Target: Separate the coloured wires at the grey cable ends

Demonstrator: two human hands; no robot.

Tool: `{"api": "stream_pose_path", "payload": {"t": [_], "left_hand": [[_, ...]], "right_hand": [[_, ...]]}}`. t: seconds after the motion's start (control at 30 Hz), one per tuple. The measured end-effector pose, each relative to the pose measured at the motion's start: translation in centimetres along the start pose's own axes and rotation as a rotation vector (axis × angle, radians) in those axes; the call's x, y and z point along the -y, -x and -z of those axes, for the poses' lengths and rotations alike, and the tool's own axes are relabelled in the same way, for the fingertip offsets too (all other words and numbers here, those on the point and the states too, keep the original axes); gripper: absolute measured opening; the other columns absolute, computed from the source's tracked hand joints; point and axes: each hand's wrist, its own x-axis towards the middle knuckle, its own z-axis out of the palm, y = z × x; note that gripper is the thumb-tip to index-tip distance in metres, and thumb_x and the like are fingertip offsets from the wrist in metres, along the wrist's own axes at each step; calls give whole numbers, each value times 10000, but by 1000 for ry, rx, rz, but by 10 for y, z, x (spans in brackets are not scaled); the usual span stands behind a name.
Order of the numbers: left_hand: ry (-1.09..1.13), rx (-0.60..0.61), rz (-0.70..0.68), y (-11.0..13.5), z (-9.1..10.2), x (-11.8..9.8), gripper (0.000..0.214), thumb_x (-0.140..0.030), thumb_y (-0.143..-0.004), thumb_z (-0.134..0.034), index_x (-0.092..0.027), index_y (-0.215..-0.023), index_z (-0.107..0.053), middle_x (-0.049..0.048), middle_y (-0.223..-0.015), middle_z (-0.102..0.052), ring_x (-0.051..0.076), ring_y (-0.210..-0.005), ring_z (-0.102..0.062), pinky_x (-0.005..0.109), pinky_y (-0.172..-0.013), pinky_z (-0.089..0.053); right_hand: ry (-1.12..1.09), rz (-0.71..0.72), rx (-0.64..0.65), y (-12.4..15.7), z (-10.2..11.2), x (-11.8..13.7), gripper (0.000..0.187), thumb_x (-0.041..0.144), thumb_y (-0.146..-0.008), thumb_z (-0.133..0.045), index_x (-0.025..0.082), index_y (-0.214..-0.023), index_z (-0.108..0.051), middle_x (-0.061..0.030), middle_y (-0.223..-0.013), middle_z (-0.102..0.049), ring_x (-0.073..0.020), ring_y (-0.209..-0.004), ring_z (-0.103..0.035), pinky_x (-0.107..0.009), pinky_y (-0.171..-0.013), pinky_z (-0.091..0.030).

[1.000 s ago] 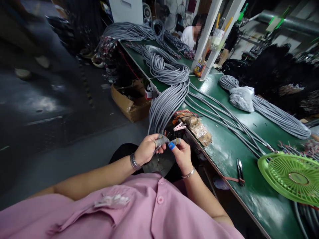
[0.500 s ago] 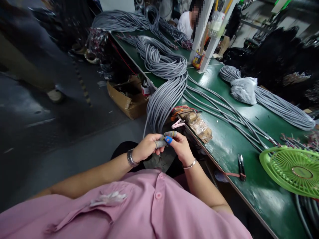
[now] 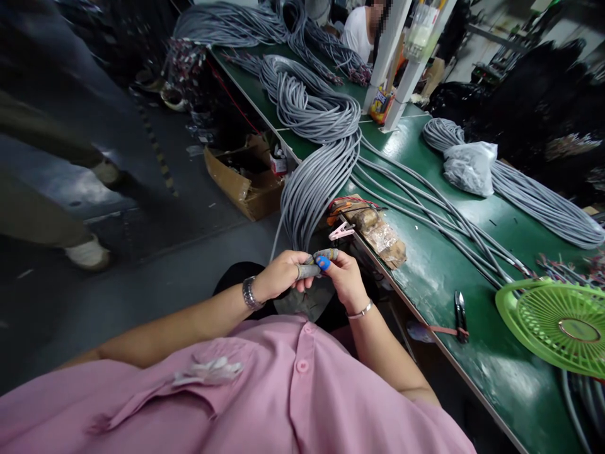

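Observation:
My left hand (image 3: 281,275) and my right hand (image 3: 344,279) meet over my lap, beside the near edge of the green bench (image 3: 454,265). Both are closed in a pinch on the end of a grey cable (image 3: 309,271); taped finger guards cover the fingertips, one of them blue. The cable's stripped wires are hidden between the fingers. A thick bundle of grey cables (image 3: 312,189) hangs off the bench edge just above my hands. A pink clip (image 3: 340,231) sits at the bench edge close by.
A pair of cutters (image 3: 460,311) and a green fan (image 3: 558,325) lie on the bench to the right. A plastic bag (image 3: 467,166) rests on more coiled cable. A cardboard box (image 3: 246,183) stands on the floor. A seated person (image 3: 360,34) works far off; someone's legs (image 3: 51,208) pass at left.
My hands have closed together on the cable end, hiding the coloured wires that showed before. The person walking on the left has come nearer. The view has tilted down slightly.

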Motion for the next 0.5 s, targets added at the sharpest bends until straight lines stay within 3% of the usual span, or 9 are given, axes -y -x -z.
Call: {"api": "stream_pose_path", "payload": {"t": [0.17, 0.33, 0.5], "left_hand": [[-8, 21, -7, 0, -1, -2, 239, -298, -766, -612, -147, -581, -600, 24, -515, -616, 93, -412, -516, 205, -403, -290], [29, -81, -58, -2, -5, 3, 208, -291, -770, -612, -152, -615, -608, 21, -551, -627, 100, -452, -539, 207, -427, -329], [109, -155, -66, -2, -6, 8, 197, -278, -742, -594, -158, -587, -578, 6, -528, -599, 88, -424, -506, 206, -418, -321]], "right_hand": [[-14, 49, -71, 1, -2, -6, 231, 352, -664, -799, 178, -776, -697, 12, -690, -643, -96, -592, -520, -234, -575, -428], [-90, 11, -248, 2, -11, -15, 255, 384, -668, -780, 177, -778, -677, 9, -693, -626, -89, -563, -489, -221, -514, -394], [-83, -6, -193, 3, -10, -14, 292, 404, -665, -785, 176, -827, -701, 5, -690, -629, -83, -548, -468, -221, -509, -399]]}}
